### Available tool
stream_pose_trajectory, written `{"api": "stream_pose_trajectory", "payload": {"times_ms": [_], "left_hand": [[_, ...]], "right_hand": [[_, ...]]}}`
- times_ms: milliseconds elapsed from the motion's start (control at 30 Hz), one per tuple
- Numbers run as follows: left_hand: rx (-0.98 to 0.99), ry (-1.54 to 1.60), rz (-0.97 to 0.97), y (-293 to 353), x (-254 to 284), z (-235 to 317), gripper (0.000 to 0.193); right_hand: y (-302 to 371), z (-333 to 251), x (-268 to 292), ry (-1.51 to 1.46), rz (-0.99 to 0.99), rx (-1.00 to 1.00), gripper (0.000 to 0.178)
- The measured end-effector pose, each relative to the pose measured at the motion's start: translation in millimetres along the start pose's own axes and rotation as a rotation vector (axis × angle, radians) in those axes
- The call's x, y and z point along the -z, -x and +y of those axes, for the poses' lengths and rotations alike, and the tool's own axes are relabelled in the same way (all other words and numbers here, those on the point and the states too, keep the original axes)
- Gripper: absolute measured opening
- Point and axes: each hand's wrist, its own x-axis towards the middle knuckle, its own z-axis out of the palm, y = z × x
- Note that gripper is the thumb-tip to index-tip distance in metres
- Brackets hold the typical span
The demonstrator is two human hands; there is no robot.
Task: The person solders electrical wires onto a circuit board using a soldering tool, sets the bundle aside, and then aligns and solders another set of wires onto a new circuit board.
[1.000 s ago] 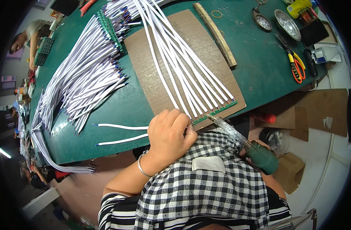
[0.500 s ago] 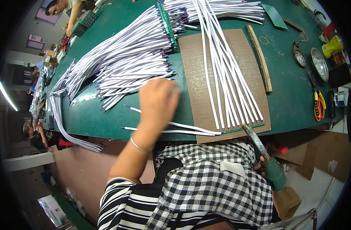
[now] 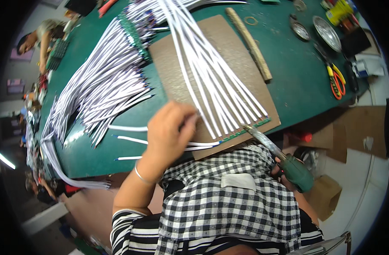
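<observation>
A narrow green circuit board strip (image 3: 234, 135) lies along the near edge of a brown board (image 3: 169, 63). White cables (image 3: 222, 74) fan away from the strip, and two more run left from its left end. My left hand (image 3: 171, 129) is closed, fingers pinched, beside that end; a loose white cable (image 3: 128, 128) runs into it from the left. My right hand (image 3: 283, 173), partly hidden, grips a soldering iron (image 3: 297, 172) by its green handle. The iron's metal tip rests at or just above the strip; contact cannot be told.
A large bundle of white cables (image 3: 96, 63) lies at left, with another green strip (image 3: 132, 36) across its ends. Right of the brown board are a wooden bar (image 3: 249, 44), metal dishes (image 3: 326, 33) and orange-and-yellow handled cutters (image 3: 336, 80). Another person (image 3: 43, 36) works at far left.
My left hand has come back from the cable pile toward the strip, with a white cable in its fingers. The view has shifted and tilted; the iron stays by the strip.
</observation>
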Motion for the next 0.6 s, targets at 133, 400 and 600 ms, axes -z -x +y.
{"api": "stream_pose_trajectory", "payload": {"times_ms": [133, 400, 600], "left_hand": [[0.128, 0.235, -0.111, 14.8, -23.2, 28.5, 0.012], [-0.065, 0.036, -0.068, 20.0, -37.6, 38.9, 0.017], [-0.127, -0.037, 0.013, 23.7, -44.6, 36.3, 0.019]], "right_hand": [[26.9, 48.3, -1.5, 0.119, 0.061, 0.184, 0.050], [30.3, 43.9, -1.0, 0.208, 0.074, 0.208, 0.050], [116.5, 180.8, 77.4, 0.101, 0.162, 0.525, 0.048]]}}
